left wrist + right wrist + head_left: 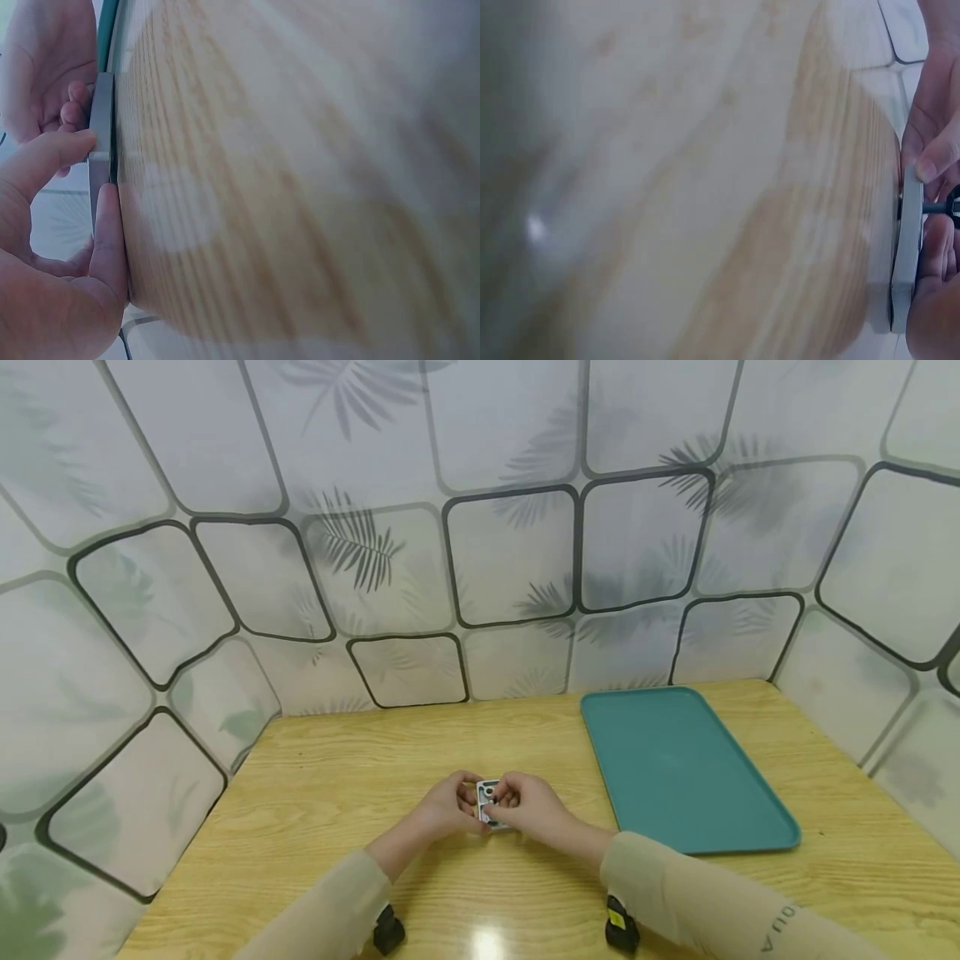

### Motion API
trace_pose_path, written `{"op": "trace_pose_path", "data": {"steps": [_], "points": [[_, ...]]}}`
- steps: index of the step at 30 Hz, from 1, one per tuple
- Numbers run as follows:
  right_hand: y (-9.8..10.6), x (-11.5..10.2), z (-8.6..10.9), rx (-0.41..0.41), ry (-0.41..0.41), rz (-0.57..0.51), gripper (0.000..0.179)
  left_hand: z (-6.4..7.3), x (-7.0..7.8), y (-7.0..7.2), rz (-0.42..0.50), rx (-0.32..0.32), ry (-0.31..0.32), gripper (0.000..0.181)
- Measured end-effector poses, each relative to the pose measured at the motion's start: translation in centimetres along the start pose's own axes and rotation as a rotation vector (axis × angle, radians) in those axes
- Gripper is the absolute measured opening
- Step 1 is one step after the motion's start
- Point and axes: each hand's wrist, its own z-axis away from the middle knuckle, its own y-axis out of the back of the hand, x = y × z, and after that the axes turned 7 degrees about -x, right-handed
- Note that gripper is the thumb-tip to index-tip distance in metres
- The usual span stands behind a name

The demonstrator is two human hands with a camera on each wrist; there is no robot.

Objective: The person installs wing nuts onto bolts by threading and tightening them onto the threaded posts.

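A small flat, light-grey rectangular case (483,794) with recesses in its face lies just above the wooden table. My left hand (446,806) grips its left edge; in the left wrist view the thumb (75,147) lies on top and a finger (109,232) runs along the side. My right hand (531,806) is over the right part of the case, its thumb and index finger pinching a short dark rod (495,799). In the right wrist view this rod (935,208) stands out from the face of the case (907,247), with a round black end. The fingers partly hide the recesses.
A teal tray (675,760) lies to the right on the wooden table (360,760). A patterned cloth (517,560) hangs behind the table and along both sides. Black wrist devices (621,927) sit under both sleeves.
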Motion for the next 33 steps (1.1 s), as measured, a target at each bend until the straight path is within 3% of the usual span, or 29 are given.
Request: {"op": "trace_pose_path", "data": {"steps": [10,23,29,33], "points": [[-0.76,-0.48,0.27,0.069,-0.007,0.057,0.019,-0.09,-0.15,-0.02,-0.003,-0.002,0.009,0.077],[-1.03,-0.84,0.25,0.097,-0.024,0.096,0.021,-0.12,-0.27,0.04,0.006,-0.007,-0.002,0.076],[-0.86,-0.98,0.29,0.113,-0.025,0.039,0.019,-0.09,-0.13,0.03,-0.003,-0.004,0.003,0.076],[-0.23,-0.99,0.54,0.038,0.005,-0.041,0.021,-0.12,-0.13,0.08,-0.018,0.002,0.001,0.075]]}}
